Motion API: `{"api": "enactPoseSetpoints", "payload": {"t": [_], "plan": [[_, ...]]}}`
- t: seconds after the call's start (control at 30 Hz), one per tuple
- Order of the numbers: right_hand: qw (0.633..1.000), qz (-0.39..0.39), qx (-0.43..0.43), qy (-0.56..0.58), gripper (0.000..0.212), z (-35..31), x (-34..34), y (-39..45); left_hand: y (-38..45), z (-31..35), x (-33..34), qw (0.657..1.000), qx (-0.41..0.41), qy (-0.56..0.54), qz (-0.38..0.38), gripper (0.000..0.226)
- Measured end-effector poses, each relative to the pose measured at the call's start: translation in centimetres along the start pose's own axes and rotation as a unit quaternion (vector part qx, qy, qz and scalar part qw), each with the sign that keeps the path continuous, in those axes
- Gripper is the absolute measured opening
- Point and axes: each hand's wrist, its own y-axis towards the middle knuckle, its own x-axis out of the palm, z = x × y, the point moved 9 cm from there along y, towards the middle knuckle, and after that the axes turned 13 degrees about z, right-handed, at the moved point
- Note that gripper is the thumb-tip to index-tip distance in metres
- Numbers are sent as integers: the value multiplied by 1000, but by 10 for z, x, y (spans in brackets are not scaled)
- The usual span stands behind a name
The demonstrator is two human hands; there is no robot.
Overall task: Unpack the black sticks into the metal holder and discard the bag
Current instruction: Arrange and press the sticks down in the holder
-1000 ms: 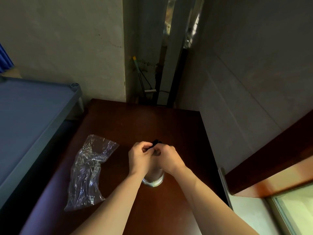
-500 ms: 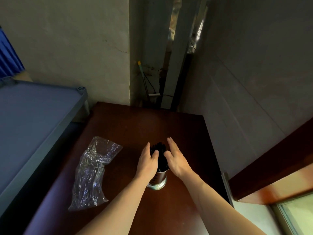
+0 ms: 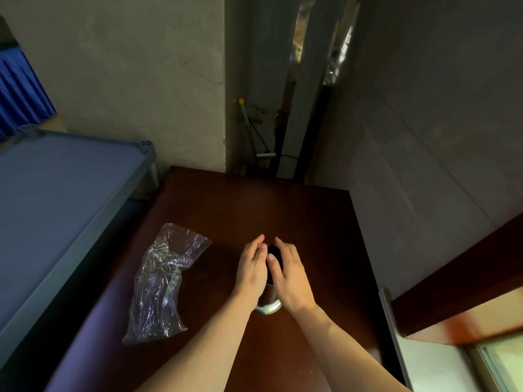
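Dim room, muted colours. Daylight enters at lower right by window point(image 3: 501, 360). Worktop point(image 3: 283, 210) dark, faint sheen. Glints on bag point(image 3: 161, 284). Wide-angle bending at edges; hands slightly soft.

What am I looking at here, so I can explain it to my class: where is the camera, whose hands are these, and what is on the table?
There is no machine here. One wide-angle camera sits on a person's head and looks forward and down, so the two bare arms that reach in from the bottom are that person's own.

The surface is a dark brown wooden table. On it stands a shiny metal cylindrical holder, with a bundle of black sticks rising from its top. The left hand and the right hand flank the sticks with fairly straight fingers; neither clearly grips anything, though exact contact is hard to judge.

To the left, apart from the hands, lies a crumpled clear plastic bag, not yet discarded. It looks empty. A grey-blue shelf stands beside the table.
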Motion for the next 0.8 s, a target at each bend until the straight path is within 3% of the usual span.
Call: {"api": "enactPoseSetpoints", "payload": {"t": [0.1,0.3,0.8], "plan": [[999,17,-29,-30,66,-5,3,-7,-4,1,1,1000,0,-5,0,38],[996,18,-85,-32,46,-15,13,-7,-8,4,-4,1000,2,-26,12,35],[980,100,-154,-79,32,-51,-1,9,6,32,-21,996,75,35,16,32]]}}
